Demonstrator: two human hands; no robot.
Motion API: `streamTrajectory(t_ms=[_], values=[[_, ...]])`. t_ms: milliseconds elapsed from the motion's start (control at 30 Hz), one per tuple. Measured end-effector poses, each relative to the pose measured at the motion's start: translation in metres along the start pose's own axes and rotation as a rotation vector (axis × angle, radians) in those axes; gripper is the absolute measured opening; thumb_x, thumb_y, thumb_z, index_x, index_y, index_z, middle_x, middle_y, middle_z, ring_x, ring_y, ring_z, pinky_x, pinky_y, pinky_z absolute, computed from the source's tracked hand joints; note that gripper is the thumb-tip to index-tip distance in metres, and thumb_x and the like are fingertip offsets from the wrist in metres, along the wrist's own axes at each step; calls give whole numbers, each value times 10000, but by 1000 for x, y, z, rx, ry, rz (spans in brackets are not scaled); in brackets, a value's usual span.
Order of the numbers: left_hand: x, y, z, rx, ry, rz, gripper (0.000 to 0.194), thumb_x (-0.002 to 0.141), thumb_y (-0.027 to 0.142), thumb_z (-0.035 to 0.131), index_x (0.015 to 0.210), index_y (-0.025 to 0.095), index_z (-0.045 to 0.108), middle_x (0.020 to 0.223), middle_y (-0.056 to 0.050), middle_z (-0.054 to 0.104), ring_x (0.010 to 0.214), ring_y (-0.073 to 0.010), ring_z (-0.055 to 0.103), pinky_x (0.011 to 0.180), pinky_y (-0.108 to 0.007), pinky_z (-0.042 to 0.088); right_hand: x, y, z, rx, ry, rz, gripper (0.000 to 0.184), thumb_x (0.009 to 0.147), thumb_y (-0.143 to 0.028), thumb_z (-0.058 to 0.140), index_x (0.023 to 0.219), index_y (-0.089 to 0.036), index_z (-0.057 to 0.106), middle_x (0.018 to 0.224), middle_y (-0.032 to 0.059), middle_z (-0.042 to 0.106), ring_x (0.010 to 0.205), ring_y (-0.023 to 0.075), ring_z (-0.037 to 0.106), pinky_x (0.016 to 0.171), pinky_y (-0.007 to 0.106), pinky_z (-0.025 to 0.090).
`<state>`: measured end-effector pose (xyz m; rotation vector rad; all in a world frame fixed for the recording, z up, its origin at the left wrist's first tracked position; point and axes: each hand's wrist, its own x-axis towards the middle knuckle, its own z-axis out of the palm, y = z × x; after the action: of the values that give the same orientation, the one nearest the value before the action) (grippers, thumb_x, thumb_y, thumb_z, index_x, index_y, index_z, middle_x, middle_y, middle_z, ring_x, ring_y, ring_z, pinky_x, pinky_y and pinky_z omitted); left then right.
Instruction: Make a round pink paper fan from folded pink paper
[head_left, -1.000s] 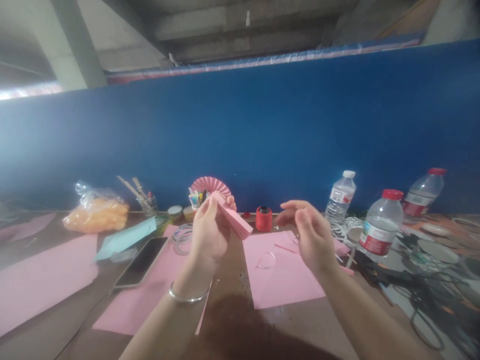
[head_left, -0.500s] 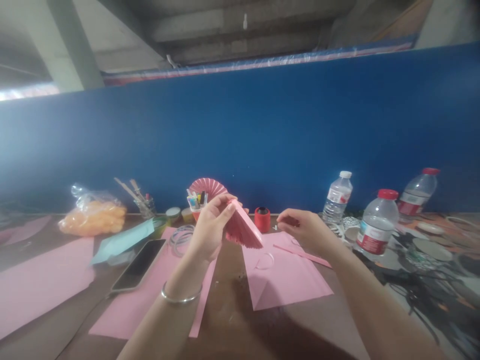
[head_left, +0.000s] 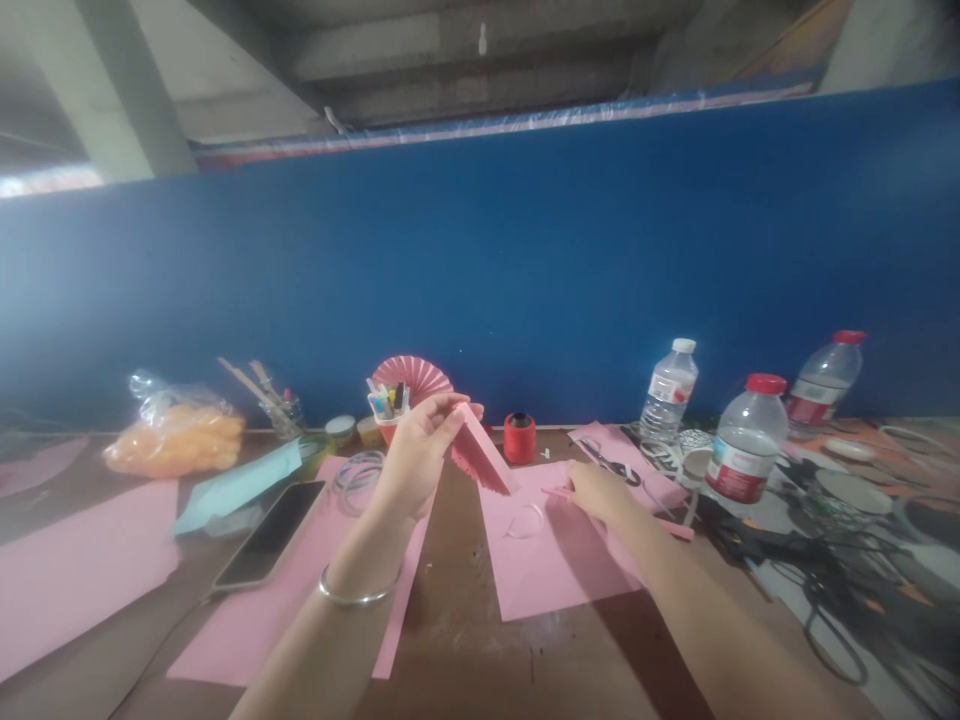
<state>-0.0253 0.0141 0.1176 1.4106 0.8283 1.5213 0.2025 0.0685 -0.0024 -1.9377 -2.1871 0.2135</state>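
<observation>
My left hand (head_left: 429, 445) pinches a pleated pink paper fan (head_left: 484, 452) by its upper end. The fan is folded into a narrow wedge that slants down to the right above the table. My right hand (head_left: 596, 488) is low over a pink sheet (head_left: 525, 575), its fingers closed on a narrow pink paper strip (head_left: 679, 529). One end of the strip pokes out left of the fingertips; the wrist hides its middle. A thin pale ring (head_left: 534, 521) lies on the sheet. Behind the right hand, scissors (head_left: 621, 470) rest on another pink piece.
A red round container (head_left: 519, 440) stands behind the fan. An open pink fan (head_left: 414, 375) is behind a pen cup (head_left: 388, 428). A phone (head_left: 270, 535) and pink sheets lie left. Water bottles (head_left: 748, 440) and tangled dark cables (head_left: 810, 560) occupy the right.
My right hand has come down from above the table onto the pink strip and closed on it. The scissors behind it now show. My left hand still holds the folded fan.
</observation>
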Motion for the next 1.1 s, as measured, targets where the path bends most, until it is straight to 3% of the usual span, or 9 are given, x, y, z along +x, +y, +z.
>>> streamTrajectory(t_ms=[100, 267, 400, 533, 633, 700, 867, 933, 1100], values=[[0, 0, 0, 5, -10, 13, 204, 759, 261, 592, 920, 137, 572, 885, -79, 663, 834, -157, 613, 779, -278, 458, 0, -3, -7, 113, 20, -54, 133, 741, -250, 569, 651, -152, 580, 669, 74, 638, 630, 176, 574, 550, 251, 338], [-2, 1, 2, 65, -30, 34, 217, 769, 274, 582, 937, 136, 568, 910, -97, 659, 849, -174, 611, 781, -303, 458, -10, -25, -36, 348, 33, -177, 73, 764, -169, 493, 802, -169, 555, 715, 25, 645, 601, 124, 569, 523, 212, 370], [-4, 2, 4, 89, -19, 27, 207, 756, 272, 597, 914, 139, 590, 926, -100, 657, 827, -172, 610, 743, -282, 461, -28, -49, -62, 901, -20, -316, 161, 812, -257, 472, 886, -150, 567, 713, 35, 634, 638, 136, 596, 584, 244, 448], [-5, 4, 5, 68, 4, 17, 196, 732, 244, 623, 894, 137, 607, 915, -96, 659, 791, -160, 604, 710, -255, 455, -46, -64, -79, 1158, 28, -331, 222, 789, -358, 536, 797, -145, 601, 649, 15, 603, 575, 119, 568, 567, 257, 460], [-6, 7, 6, 41, 2, -7, 191, 714, 222, 639, 884, 137, 615, 907, -90, 661, 772, -152, 601, 683, -232, 451, -55, -71, -87, 1175, 146, -314, 252, 783, -377, 549, 763, -149, 651, 510, -16, 547, 467, 95, 499, 476, 229, 419], [-8, 8, 7, 62, -22, -18, 188, 715, 221, 636, 885, 143, 615, 890, -80, 661, 760, -151, 601, 668, -228, 449, -59, -75, -90, 1153, 215, -346, 254, 789, -369, 547, 819, -161, 689, 552, 8, 599, 461, 94, 487, 457, 233, 413], [-13, 11, 11, 158, -95, 20, 152, 743, 218, 600, 881, 153, 600, 806, -48, 646, 713, -144, 594, 652, -237, 452, -73, -84, -94, 1212, 381, -391, 190, 746, -291, 625, 916, -237, 693, 905, 45, 677, 760, 166, 601, 659, 302, 500], [-15, 12, 12, 158, -123, 31, 142, 760, 224, 579, 884, 156, 591, 800, -48, 637, 689, -144, 593, 642, -251, 463, -77, -85, -94, 1228, 424, -425, 188, 733, -248, 645, 914, -265, 690, 922, 34, 668, 839, 175, 594, 714, 310, 496], [-20, 17, 17, 97, -112, 35, 124, 736, 212, 606, 847, 158, 602, 863, -69, 634, 698, -148, 590, 630, -257, 479, -85, -88, -98, 1215, 432, -460, 181, 766, -240, 610, 924, -290, 684, 906, 34, 646, 830, 164, 586, 664, 284, 504]])
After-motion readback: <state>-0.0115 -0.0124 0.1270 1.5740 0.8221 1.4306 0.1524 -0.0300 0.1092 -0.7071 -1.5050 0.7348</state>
